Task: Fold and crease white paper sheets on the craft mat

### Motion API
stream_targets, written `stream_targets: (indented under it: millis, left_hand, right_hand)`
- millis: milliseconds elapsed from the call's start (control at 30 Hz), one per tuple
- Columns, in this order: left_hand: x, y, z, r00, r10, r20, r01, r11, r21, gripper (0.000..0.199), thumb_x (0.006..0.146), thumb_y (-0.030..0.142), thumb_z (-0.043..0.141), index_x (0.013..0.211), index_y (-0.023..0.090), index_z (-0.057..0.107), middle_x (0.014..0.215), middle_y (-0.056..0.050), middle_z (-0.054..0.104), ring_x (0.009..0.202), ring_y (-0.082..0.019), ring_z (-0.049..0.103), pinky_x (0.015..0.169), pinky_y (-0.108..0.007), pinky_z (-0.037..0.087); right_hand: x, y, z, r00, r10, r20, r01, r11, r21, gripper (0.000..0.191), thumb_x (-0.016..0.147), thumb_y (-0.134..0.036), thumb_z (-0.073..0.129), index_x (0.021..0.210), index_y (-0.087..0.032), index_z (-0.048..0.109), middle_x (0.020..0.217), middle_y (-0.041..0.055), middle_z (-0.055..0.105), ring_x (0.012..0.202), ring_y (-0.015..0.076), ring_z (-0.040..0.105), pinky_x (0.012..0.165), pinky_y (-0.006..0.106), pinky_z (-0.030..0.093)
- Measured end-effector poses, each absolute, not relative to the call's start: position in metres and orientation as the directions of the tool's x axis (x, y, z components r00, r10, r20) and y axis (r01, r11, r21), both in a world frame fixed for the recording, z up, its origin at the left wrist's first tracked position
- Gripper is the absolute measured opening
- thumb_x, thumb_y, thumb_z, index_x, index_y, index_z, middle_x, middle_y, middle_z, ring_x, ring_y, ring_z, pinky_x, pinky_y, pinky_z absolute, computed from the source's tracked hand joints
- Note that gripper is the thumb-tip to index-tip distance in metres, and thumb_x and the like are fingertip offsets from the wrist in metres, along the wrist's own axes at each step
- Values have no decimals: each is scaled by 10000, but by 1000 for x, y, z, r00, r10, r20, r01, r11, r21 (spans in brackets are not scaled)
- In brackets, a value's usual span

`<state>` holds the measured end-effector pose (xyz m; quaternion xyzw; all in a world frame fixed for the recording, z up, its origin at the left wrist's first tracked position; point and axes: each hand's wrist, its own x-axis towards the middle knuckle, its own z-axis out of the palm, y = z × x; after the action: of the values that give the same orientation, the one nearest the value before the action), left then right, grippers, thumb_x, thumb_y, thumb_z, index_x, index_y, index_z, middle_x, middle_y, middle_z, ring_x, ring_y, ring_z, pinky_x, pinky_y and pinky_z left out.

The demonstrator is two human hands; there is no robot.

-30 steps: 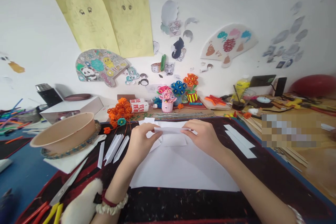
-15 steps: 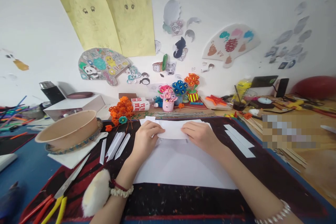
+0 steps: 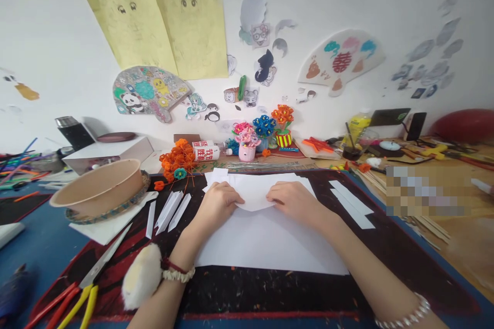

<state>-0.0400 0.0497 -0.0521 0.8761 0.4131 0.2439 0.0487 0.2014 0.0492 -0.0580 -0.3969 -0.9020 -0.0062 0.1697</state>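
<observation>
Paper [image 3: 254, 199]: since a second ago, turned broad-face toward view; smooth, white, lower edge curved; over larger sheet [image 3: 270, 249]. Left hand [image 3: 218, 200], right hand [image 3: 297, 203]: angled inward, fingers [image 3: 234, 197] pinching opposite sides.

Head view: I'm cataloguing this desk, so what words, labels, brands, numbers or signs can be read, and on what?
"囍": red, on the right-hand fan.
"节", apparently: red, on the white-labelled bottle; its other characters are too blurred.
Yellow bottle: any print is too blurred to read.
Held white paper: no text visible.
</observation>
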Motion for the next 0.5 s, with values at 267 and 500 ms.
stream_targets:
  millis: [267,500]
  left_hand:
    - [-38,43,-45,617,731,291,670,-682,293,346,702,-41,554,789,231,748,786,-6,745,817,-193,633,778,-336,391]
    - [-37,41,-45,635,723,274,656,-691,304,327,710,-23,552,794,223,749,784,-16,740,797,-182,633,742,-322,390]
  right_hand:
    - [202,41,-46,-626,754,199,724,657,-211,203,756,-37,511,701,-191,629,770,15,680,803,174,594,640,273,335]
    - [203,27,-45,-578,793,192,753,609,-248,228,765,-9,477,718,-191,605,802,21,669,809,174,586,644,267,347]
